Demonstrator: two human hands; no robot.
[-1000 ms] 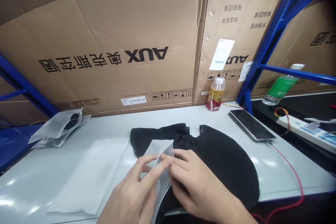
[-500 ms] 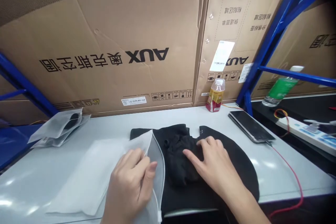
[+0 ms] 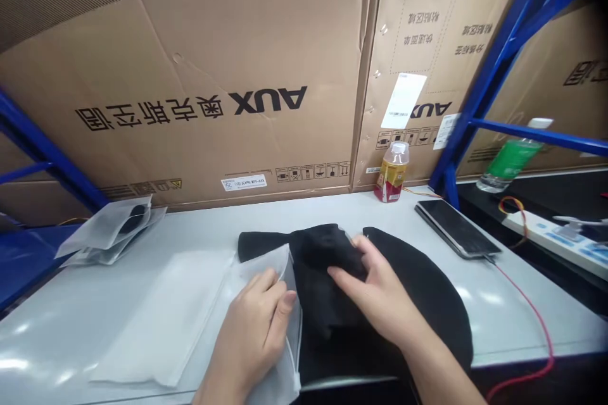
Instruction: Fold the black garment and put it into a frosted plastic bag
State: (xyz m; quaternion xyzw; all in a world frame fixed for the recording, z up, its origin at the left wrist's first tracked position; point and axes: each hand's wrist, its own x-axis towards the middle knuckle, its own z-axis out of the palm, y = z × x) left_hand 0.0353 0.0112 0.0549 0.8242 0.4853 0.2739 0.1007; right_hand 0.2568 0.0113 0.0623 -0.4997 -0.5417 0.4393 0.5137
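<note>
My left hand [image 3: 259,329] is closed on the edge of a frosted zip bag [image 3: 280,380], whose mouth faces right. My right hand [image 3: 375,291] grips a bunched black cloth [image 3: 327,253] between thumb and fingers; motion blurs the cloth, so its kind does not show. Beneath both lies a larger flat black piece [image 3: 427,291] with a rounded right side and a narrow strip at its upper left. A second frosted bag [image 3: 161,316] lies flat on the table, left of my left hand.
Folded frosted bags [image 3: 109,228], one with a black item inside, lie at the table's left. Behind stand large cardboard boxes [image 3: 199,44]. A drink bottle [image 3: 392,174], a phone [image 3: 456,228] with a red cable and a blue rack post [image 3: 494,69] are at the right.
My right hand has closed on the bunched cloth and lifted it slightly, stretching it. My left hand and its zip bag have shifted a little right and down.
</note>
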